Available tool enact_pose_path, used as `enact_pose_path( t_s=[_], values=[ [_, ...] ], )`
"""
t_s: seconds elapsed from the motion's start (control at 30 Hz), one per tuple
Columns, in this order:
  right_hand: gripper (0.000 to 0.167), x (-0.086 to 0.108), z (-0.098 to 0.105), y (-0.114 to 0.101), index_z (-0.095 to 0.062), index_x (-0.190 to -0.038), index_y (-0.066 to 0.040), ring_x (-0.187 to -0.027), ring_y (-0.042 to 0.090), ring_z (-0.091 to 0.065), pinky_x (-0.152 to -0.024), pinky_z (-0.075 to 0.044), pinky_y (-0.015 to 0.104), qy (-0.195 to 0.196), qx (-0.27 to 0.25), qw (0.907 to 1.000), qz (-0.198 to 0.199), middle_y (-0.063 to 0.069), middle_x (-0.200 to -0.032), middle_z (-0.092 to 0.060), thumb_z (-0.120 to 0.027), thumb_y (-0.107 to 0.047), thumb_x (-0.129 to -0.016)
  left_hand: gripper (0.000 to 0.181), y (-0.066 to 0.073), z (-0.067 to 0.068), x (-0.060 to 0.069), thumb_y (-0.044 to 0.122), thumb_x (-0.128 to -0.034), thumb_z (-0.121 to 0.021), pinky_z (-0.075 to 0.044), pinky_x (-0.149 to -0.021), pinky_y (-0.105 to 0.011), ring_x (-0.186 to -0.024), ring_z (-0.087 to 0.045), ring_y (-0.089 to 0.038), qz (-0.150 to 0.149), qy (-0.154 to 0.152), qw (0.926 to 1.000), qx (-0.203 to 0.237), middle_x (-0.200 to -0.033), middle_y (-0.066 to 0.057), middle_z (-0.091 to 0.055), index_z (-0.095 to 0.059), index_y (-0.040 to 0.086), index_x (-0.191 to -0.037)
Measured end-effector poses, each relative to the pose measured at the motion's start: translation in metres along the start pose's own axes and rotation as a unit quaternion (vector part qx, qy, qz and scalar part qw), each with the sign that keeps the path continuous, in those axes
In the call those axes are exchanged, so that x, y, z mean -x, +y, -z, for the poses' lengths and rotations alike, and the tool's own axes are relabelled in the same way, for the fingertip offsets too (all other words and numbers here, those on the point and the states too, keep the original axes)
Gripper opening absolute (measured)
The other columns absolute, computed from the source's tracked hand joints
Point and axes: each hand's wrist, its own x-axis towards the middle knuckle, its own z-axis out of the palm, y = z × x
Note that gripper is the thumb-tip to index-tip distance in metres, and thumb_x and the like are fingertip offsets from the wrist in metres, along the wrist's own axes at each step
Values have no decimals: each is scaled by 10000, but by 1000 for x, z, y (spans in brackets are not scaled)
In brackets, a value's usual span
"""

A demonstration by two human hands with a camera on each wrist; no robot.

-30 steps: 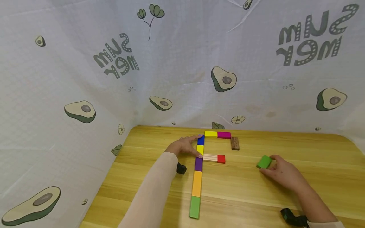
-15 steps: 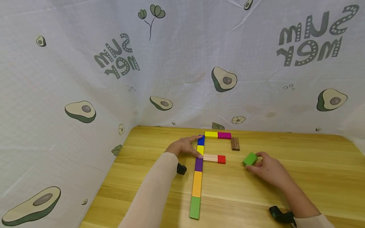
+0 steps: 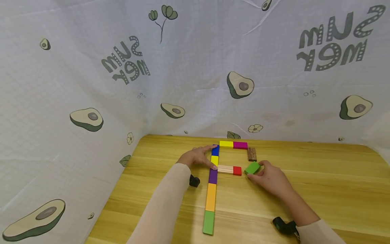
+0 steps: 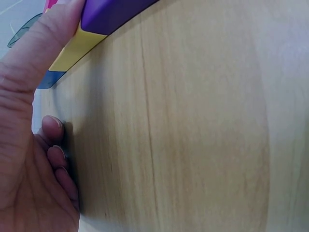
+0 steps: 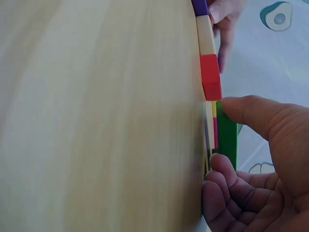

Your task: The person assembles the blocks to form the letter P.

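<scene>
In the head view my right hand [image 3: 272,179] pinches a green block [image 3: 252,167] between thumb and fingers. The block is tilted and just right of the red block [image 3: 237,170], below the dark brown block [image 3: 252,154]. The right wrist view shows the thumb on the green block [image 5: 228,137]. My left hand [image 3: 197,157] lies beside a column of blocks, index finger touching the blue block [image 3: 215,149]. Its straight thumb rests where the yellow block [image 3: 214,160] meets the purple block [image 3: 213,176]. In the left wrist view its other fingers [image 4: 57,157] are curled near the tabletop.
The column continues toward me with an orange block [image 3: 211,196] and a light green block [image 3: 208,222]. Another yellow block [image 3: 226,144] and a magenta block [image 3: 240,145] form the top row. A striped pale block [image 3: 225,169] adjoins the red one. A printed cloth [image 3: 195,67] hangs behind the table [image 3: 335,189].
My right hand has moved left across the table with the green block, from well right of the brown block to beside the red one. My left hand has stayed in place.
</scene>
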Motion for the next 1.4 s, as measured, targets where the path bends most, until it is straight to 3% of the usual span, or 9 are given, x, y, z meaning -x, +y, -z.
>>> enact_pose_path(
  t_s=[0.2,0.47,0.63,0.83,1.0,1.17,1.27,1.4],
  values=[
    [861,-3,-3,-6,-435,-1378,129,-799,216,-657,-628,-511,313,47,93,9999,-30,155,-937,-725,-750,-503,-885,1026,0,-1,-2,568,-669,-910,-232,-1198,-723,-1572,-180,-376,16,-22,10000,-39,-1706,-38,-256,-326,606,-1512],
    [901,-7,-5,-7,-429,-1392,129,-722,217,-569,-562,-412,284,93,233,9997,1,87,-791,-666,-738,-544,-878,1026,1,0,0,564,-672,-910,-202,-1204,-732,-1588,-132,-387,-24,5,10000,-44,-1711,-27,-246,-323,607,-1513],
    [920,-9,-5,-8,-421,-1414,133,-733,228,-576,-570,-438,301,85,321,9994,-42,79,-753,-665,-739,-546,-880,1024,2,1,1,563,-675,-909,-224,-1199,-726,-1576,-170,-383,-62,-1,10000,-31,-1706,-37,-257,-323,605,-1514],
    [879,-10,-5,-9,-455,-1393,123,-810,267,-630,-658,-539,402,127,388,9992,-21,169,-915,-731,-747,-528,-880,1021,2,1,0,570,-668,-909,-247,-1192,-721,-1564,-200,-373,-5,10,10000,1,-1704,-40,-259,-326,620,-1503],
    [865,-10,-5,-10,-453,-1397,117,-785,257,-620,-648,-531,393,120,426,9990,-8,131,-845,-719,-742,-520,-888,1017,1,2,0,571,-672,-907,-236,-1195,-724,-1571,-184,-374,-18,14,10000,6,-1706,-35,-255,-328,613,-1507],
    [883,-9,-5,-11,-447,-1409,114,-866,344,-681,-718,-571,498,157,492,9987,12,224,-963,-735,-740,-534,-886,1016,1,2,1,563,-675,-909,-205,-1204,-730,-1587,-138,-381,-49,-30,10000,49,-1710,-26,-247,-331,607,-1509],
    [905,-8,-5,-11,-433,-1424,110,-859,352,-686,-734,-572,526,140,498,9987,14,190,-883,-726,-735,-550,-885,1013,1,2,1,564,-678,-908,-186,-1209,-731,-1593,-112,-382,-79,-67,9999,81,-1713,-19,-241,-333,603,-1511],
    [919,-7,-6,-10,-420,-1438,107,-771,273,-655,-687,-566,479,93,471,9988,16,74,-723,-662,-729,-559,-885,1010,0,2,2,582,-673,-904,-192,-1211,-724,-1588,-132,-374,-95,-82,9998,126,-1711,-23,-246,-332,613,-1505]
  ],
)
